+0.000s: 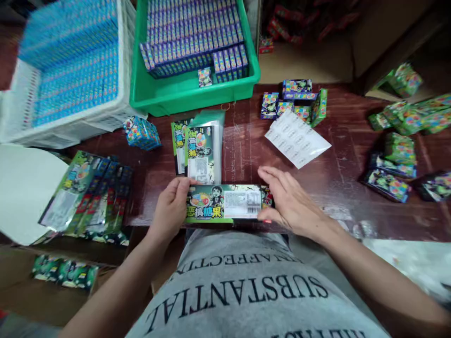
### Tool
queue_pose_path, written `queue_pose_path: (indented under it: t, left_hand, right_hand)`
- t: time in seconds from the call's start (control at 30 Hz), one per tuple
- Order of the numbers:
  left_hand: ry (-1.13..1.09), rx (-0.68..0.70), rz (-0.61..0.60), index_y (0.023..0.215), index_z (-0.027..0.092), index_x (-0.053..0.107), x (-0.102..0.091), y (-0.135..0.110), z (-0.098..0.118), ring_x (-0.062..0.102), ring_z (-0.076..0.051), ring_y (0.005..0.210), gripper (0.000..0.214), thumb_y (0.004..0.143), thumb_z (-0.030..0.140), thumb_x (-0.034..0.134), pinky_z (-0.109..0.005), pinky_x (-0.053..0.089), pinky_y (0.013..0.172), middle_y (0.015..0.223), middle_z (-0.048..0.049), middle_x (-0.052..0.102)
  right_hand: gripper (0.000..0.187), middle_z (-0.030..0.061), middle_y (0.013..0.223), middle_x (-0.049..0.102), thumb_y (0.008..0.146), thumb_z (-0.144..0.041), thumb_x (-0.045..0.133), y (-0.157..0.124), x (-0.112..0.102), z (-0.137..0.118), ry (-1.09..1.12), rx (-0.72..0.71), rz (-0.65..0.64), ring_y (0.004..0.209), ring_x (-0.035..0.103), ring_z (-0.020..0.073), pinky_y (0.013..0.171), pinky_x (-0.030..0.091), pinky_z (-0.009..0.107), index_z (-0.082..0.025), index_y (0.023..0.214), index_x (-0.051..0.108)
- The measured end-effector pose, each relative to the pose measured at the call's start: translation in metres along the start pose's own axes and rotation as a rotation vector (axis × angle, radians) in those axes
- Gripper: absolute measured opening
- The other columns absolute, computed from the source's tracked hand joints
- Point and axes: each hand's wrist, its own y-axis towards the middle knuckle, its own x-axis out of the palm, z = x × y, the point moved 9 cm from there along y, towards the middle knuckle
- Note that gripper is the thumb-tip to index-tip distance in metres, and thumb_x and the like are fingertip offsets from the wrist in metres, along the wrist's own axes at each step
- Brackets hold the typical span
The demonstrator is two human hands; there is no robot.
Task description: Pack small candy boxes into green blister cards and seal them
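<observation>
A long flat candy pack (225,204) with a green and black printed front and a white label lies at the table's front edge, close to my body. My left hand (172,202) grips its left end, thumb and fingers closed on the edge. At the other end, my right hand (287,199) curves round the pack, thumb at the lower corner and fingers along the top. Just beyond it lies a stack of clear printed bags (206,145). A sheet of white oval stickers (298,138) rests beyond my right hand.
A green crate (193,101) of small purple boxes and a white crate (81,117) of blue boxes stand behind. Small candy boxes (296,89) sit near the sticker sheet, with more (398,150) at right. Filled packs (88,192) lie at left; a carton (21,291) stands below.
</observation>
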Motion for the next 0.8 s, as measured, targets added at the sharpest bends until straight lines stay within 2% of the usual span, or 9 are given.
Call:
queue_pose_path:
  t: [0.1, 0.2, 0.27, 0.37, 0.43, 0.53, 0.67, 0.8]
  left_hand:
    - [0.072, 0.037, 0.009, 0.096, 0.020, 0.069, 0.008, -0.005, 0.004, 0.057, -0.014, 0.068, 0.040, 0.099, 0.055, 0.051, -0.023, 0.047, 0.062, 0.081, -0.0005, 0.066]
    - [0.103, 0.063, 0.020, 0.096, 0.019, 0.069, 0.010, -0.009, 0.003, 0.060, -0.016, 0.073, 0.039, 0.100, 0.053, 0.049, -0.024, 0.048, 0.065, 0.087, -0.0023, 0.069]
    - [0.065, 0.052, 0.026, 0.096, 0.019, 0.069, 0.009, -0.011, -0.002, 0.061, -0.016, 0.074, 0.039, 0.100, 0.053, 0.050, -0.024, 0.049, 0.065, 0.087, -0.0029, 0.069]
    - [-0.044, -0.008, 0.019, 0.096, 0.019, 0.068, 0.008, -0.012, -0.014, 0.061, -0.015, 0.070, 0.041, 0.097, 0.057, 0.054, -0.024, 0.049, 0.062, 0.085, -0.0030, 0.069]
    - [-0.113, -0.039, 0.001, 0.096, 0.019, 0.069, 0.011, -0.011, -0.019, 0.060, -0.015, 0.068, 0.041, 0.095, 0.059, 0.058, -0.024, 0.048, 0.060, 0.083, -0.0023, 0.068]
    - [-0.178, -0.052, 0.004, 0.096, 0.020, 0.068, 0.013, -0.011, -0.020, 0.061, -0.015, 0.068, 0.040, 0.092, 0.059, 0.061, -0.023, 0.049, 0.061, 0.081, -0.0012, 0.068]
    - [-0.239, -0.082, 0.018, 0.095, 0.021, 0.067, 0.011, -0.012, -0.020, 0.059, -0.014, 0.062, 0.038, 0.091, 0.059, 0.063, -0.024, 0.051, 0.059, 0.075, 0.0009, 0.066]
    - [-0.254, -0.056, 0.086, 0.095, 0.021, 0.066, 0.000, -0.014, -0.016, 0.060, -0.014, 0.061, 0.037, 0.092, 0.058, 0.061, -0.023, 0.051, 0.056, 0.075, 0.0009, 0.065]
  right_hand:
    - [0.058, 0.0228, 0.141, 0.055, 0.103, -0.056, 0.043, 0.012, 0.001, 0.012, 0.030, 0.166, 0.318, 0.131, 0.051, 0.0365, 0.107, 0.046, 0.059, -0.012, 0.139, 0.050]
    - [0.036, 0.0172, 0.136, 0.058, 0.106, -0.040, 0.043, -0.001, -0.013, 0.018, 0.124, 0.152, 0.490, 0.131, 0.052, 0.0310, 0.111, 0.044, 0.057, -0.020, 0.134, 0.053]
    - [0.041, 0.0147, 0.143, 0.055, 0.103, -0.038, 0.051, -0.016, -0.023, 0.020, 0.177, 0.068, 0.411, 0.136, 0.049, 0.0301, 0.115, 0.041, 0.056, -0.024, 0.141, 0.048]
    - [0.082, 0.0147, 0.156, 0.045, 0.088, -0.050, 0.072, -0.040, -0.018, 0.027, 0.115, -0.020, 0.064, 0.143, 0.042, 0.0368, 0.115, 0.039, 0.060, -0.026, 0.156, 0.034]
    - [0.090, 0.0143, 0.157, 0.045, 0.085, -0.053, 0.076, -0.052, -0.013, 0.034, 0.059, -0.030, -0.060, 0.141, 0.043, 0.0386, 0.112, 0.041, 0.063, -0.028, 0.159, 0.031]
    - [0.080, 0.0133, 0.147, 0.052, 0.086, -0.048, 0.076, -0.052, -0.012, 0.036, 0.158, -0.027, -0.031, 0.134, 0.050, 0.0341, 0.109, 0.047, 0.058, -0.030, 0.154, 0.038]
    - [0.082, 0.0119, 0.141, 0.051, 0.081, -0.047, 0.082, -0.037, -0.014, 0.023, 0.334, -0.086, 0.022, 0.132, 0.053, 0.0312, 0.110, 0.048, 0.052, -0.032, 0.151, 0.043]
    - [0.080, 0.0138, 0.139, 0.051, 0.084, -0.046, 0.079, -0.030, -0.019, 0.008, 0.206, -0.153, 0.029, 0.128, 0.053, 0.0323, 0.106, 0.051, 0.053, -0.030, 0.154, 0.042]
